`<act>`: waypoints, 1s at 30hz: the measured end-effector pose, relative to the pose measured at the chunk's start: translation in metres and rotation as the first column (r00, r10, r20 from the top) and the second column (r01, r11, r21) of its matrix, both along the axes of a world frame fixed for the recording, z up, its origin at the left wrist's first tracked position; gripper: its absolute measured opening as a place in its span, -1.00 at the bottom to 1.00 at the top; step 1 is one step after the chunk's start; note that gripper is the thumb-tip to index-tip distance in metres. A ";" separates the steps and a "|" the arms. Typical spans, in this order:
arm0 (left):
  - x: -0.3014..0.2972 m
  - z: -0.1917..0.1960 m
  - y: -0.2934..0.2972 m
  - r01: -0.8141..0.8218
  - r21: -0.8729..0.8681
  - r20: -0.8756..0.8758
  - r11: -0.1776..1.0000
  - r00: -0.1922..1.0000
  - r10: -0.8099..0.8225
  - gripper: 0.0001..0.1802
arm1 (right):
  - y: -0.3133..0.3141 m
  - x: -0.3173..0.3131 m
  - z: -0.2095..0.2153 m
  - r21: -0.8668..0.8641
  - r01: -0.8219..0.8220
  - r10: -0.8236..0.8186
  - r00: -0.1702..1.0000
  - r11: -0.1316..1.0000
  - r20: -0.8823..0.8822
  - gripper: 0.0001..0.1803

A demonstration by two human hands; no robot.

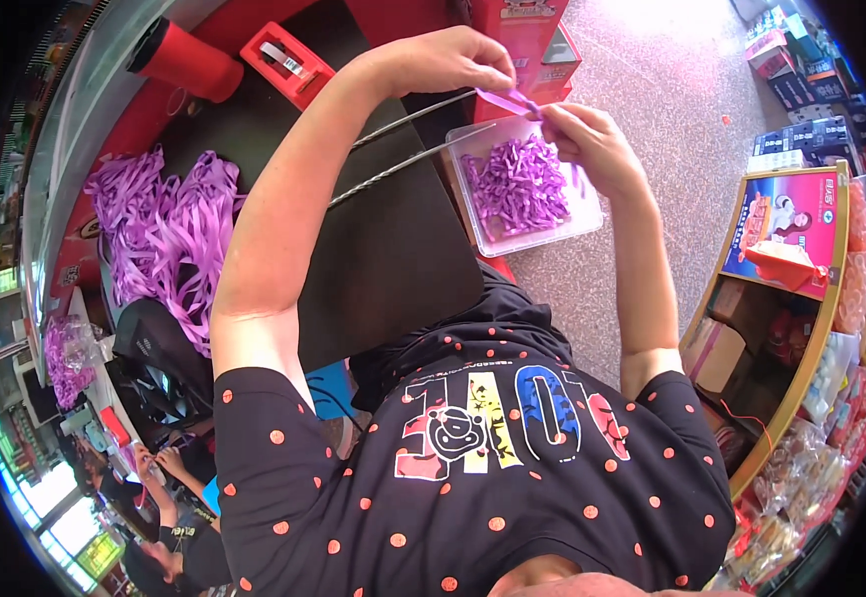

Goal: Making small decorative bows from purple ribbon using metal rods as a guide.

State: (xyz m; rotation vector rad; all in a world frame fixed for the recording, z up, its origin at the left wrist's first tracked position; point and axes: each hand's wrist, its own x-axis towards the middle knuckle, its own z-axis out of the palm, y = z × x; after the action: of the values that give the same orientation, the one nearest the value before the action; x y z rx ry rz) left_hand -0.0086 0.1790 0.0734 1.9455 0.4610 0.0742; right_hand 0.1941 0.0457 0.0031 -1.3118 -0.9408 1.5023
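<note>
Wearer's hands (pixel 453 65): two
Twisted metal rods (pixel 390 176): two
Clear plastic tub (pixel 540 240): one
Purple ribbon pieces (pixel 517 184): dozens, easily

Ribbon heap (pixel 194 214): left | rods (pixel 389 174): middle | tub (pixel 582 214) (ribbon pieces (pixel 517 184) inside): right

The right hand (pixel 597 149) hides one end of the purple strip (pixel 502 102), and the left hand (pixel 463 62) is turned so that some of its fingers can't be seen. The heap of little purple bits (pixel 517 189) covers most of the bottom of the clear tub (pixel 584 217). The left arm (pixel 298 189) blocks part of the two metal rods (pixel 393 173). The person's legs are mostly hidden by the black shirt (pixel 552 497), and the head is cut off at the bottom. Down on the left, the other person (pixel 199 542) is too small and dark to see well. The bags (pixel 786 488) on the right look blurry, and the boxes (pixel 801 60) above fade into the dark round edge.
</note>
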 end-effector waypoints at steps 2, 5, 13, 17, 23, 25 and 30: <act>-0.009 -0.010 0.005 -0.065 0.095 -0.146 0.993 0.986 0.078 -0.70 | 0.012 -0.013 -0.024 0.016 -0.014 0.016 0.995 1.000 -0.094 -0.75; -0.022 -0.017 0.009 -0.114 0.149 -0.174 0.982 0.975 0.140 -0.69 | 0.026 -0.029 -0.046 0.034 -0.147 0.151 0.951 0.989 -0.271 -0.76; -0.026 -0.021 0.015 -0.213 0.227 -0.057 0.950 0.971 0.231 -0.70 | 0.040 -0.061 -0.064 0.028 0.088 -0.064 0.875 0.996 -0.479 -0.78; -0.002 -0.020 0.021 -0.141 0.121 0.058 0.983 0.989 0.135 -0.76 | 0.037 -0.042 -0.060 0.141 0.162 -0.063 0.844 0.977 -0.532 -0.77; 0.012 -0.024 0.022 -0.182 0.134 0.190 0.974 0.969 0.155 -0.75 | 0.038 -0.042 -0.063 0.156 0.216 -0.110 0.857 0.964 -0.504 -0.77; 0.003 -0.026 0.023 -0.180 0.122 0.127 0.976 0.978 0.165 -0.81 | 0.039 -0.046 -0.065 0.147 0.152 -0.053 0.848 0.977 -0.527 -0.77; -0.041 -0.034 0.018 -0.165 0.378 -0.053 0.911 0.978 0.199 -0.72 | 0.039 -0.066 -0.075 0.048 0.095 -0.059 0.870 0.994 -0.490 -0.78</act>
State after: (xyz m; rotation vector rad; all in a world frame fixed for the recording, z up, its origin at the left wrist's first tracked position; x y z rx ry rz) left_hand -0.0495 0.1969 0.0391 2.2801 0.7329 0.2071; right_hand 0.1286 0.0846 -0.0721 -0.8408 -0.5954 1.6163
